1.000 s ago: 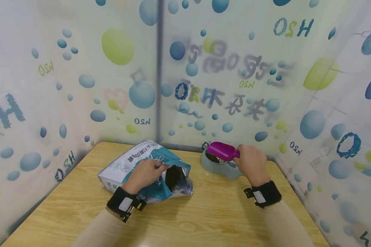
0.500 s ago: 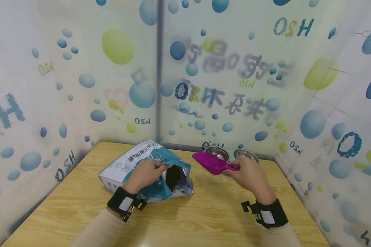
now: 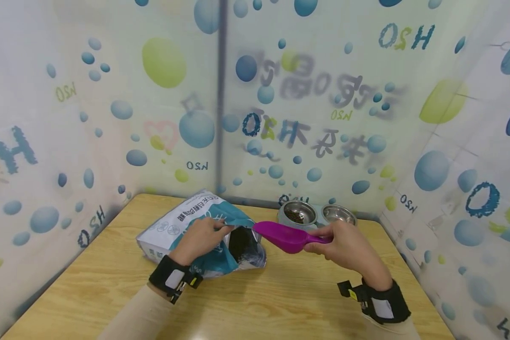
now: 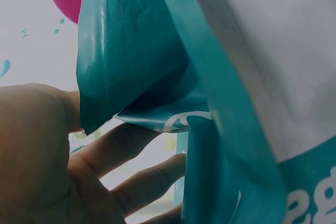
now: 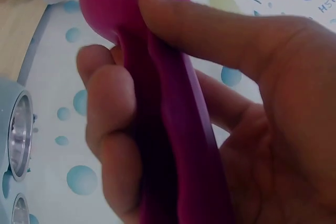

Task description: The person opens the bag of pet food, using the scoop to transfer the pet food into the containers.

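While the left hand (image 3: 199, 241) pinches the bag (image 3: 174, 218), probably floppy, centre-left, the right hand (image 3: 346, 244) grips the light-looking scoop (image 3: 282, 237) by its handle (image 5: 191, 156)

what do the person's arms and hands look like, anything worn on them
The left hand and right hand are ungloved. Plain beige sleeves cover both forearms. Each wrist wears a wide black band with a whitish rectangular patch and a small black device bearing a yellow mark.
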Demonstrator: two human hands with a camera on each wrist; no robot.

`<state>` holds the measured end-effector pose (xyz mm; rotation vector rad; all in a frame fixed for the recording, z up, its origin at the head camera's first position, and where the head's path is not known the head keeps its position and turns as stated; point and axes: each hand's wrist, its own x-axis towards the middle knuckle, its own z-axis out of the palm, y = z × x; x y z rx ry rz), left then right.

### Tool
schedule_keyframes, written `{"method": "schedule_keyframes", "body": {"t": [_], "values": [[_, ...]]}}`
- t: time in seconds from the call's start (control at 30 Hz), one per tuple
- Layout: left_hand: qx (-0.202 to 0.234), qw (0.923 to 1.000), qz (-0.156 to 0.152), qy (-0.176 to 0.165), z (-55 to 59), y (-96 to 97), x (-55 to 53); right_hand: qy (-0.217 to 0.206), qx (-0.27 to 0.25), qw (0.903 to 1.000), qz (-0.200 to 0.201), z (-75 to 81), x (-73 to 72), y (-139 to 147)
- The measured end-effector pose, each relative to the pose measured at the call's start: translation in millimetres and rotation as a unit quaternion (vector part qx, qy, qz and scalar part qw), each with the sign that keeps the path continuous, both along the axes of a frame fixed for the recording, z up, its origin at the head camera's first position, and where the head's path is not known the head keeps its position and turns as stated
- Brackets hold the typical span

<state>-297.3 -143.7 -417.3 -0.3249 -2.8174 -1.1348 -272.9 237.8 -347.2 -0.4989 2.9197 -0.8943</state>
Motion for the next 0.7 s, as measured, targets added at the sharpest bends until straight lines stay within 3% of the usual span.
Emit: {"method": "schedule_keyframes", "body": {"t": [0.27, 0.57, 0.7], "values": [[0.001, 1.0, -0.003, 0.0, -0.3, 0.3, 0.1, -0.035, -0.01, 0.9972, 0.065, -2.7, 3.9, 0], [-0.001, 1.0, 0.0, 0.0, 0.0, 0.2, 0.2, -0.022, 0.061, 0.9861, 0.153, -16.2, 0.6, -17], [0.001, 1.0, 0.0, -0.003, 0.2, 0.6, 1.3, -0.018, 0.078, 0.9824, 0.169, -22.4, -0.4, -25]]}}
